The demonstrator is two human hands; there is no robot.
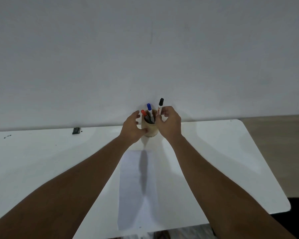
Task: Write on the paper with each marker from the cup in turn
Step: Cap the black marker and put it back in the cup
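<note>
A tan cup (151, 130) stands at the far edge of the white table (223, 161), against the wall. A blue-capped marker (149, 109) and a red-capped marker (143, 113) stick out of it. My left hand (133, 128) wraps the cup's left side. My right hand (169, 123) pinches a black-capped marker (160, 105), which stands upright, lifted higher than the other two at the cup's right rim. A white sheet of paper (136, 190) lies on the table in front of the cup, between my forearms.
A small dark object (76, 130) lies at the table's back edge to the left, with dark specks (7, 136) further left. The grey wall rises right behind the cup. The table's rounded right corner (283, 206) borders a wooden floor.
</note>
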